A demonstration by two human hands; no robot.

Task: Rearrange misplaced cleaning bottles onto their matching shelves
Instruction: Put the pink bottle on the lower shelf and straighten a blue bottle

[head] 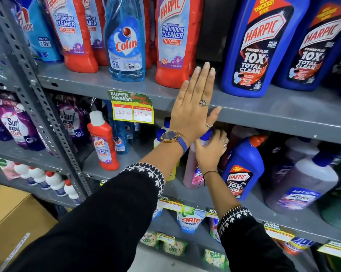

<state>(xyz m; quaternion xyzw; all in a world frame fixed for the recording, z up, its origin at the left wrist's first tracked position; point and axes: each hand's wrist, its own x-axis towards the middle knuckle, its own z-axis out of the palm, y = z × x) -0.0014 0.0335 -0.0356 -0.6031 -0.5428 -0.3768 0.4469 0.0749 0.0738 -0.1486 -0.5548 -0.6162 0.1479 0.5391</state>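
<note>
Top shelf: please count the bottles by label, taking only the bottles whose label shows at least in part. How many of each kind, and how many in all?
Red Harpic Bathroom Cleaner bottles: 3
Light blue Colin bottle: 1
Dark blue Harpic Power Plus bottles: 3, the last one cut by the right edge
Total: 7

Grey metal shelving (263, 107), perforated upright post (48, 107), cardboard box (14, 216) lower left, price tag (133, 108)
</note>
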